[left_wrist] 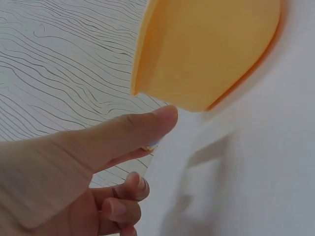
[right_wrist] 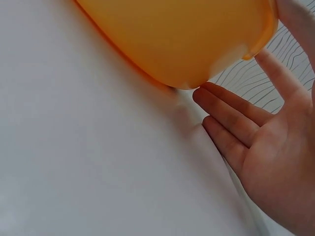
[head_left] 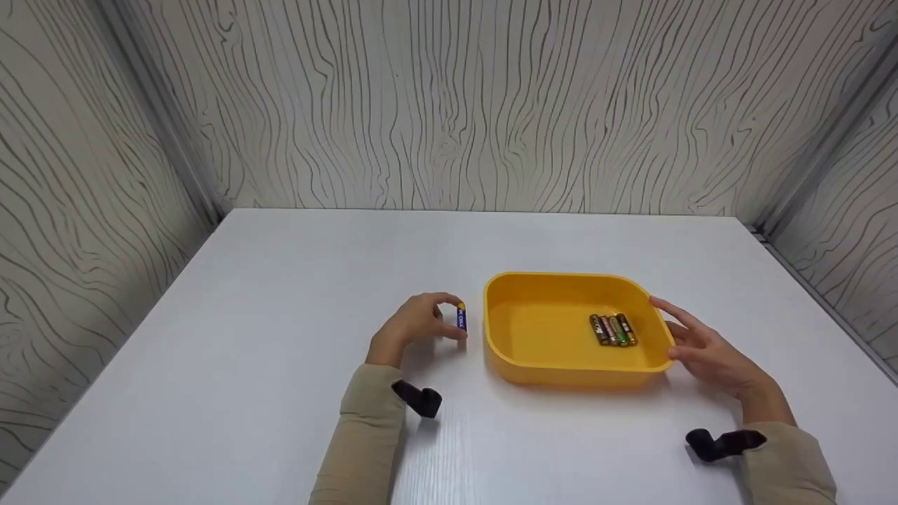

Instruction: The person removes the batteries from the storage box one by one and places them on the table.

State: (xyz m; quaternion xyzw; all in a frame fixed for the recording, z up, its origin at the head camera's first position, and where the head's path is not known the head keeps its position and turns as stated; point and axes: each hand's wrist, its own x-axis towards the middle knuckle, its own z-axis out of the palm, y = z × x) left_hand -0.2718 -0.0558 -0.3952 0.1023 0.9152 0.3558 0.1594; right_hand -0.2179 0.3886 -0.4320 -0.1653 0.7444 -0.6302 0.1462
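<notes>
Between thumb and index finger, my left hand (head_left: 419,321) pinches a small blue battery (head_left: 461,317) with a yellow end, just left of the yellow plastic tray (head_left: 575,376). In the left wrist view, the thumb covers most of the battery, and only a bit of its end shows. My right hand (head_left: 712,354) is at the tray's right side, its thumb and index fingertip touching the rim. Its fingers look nearly straight in the right wrist view, against the tray's outer wall (right_wrist: 182,44). Inside the tray, several batteries (head_left: 613,330) lie side by side near the right end.
The tray stands on a white table (head_left: 280,294). Wood-patterned panels (head_left: 449,105) rise behind the table and at both sides. A black wrist-camera mount (head_left: 421,400) is on the left sleeve, and another black mount (head_left: 722,445) is on the right sleeve.
</notes>
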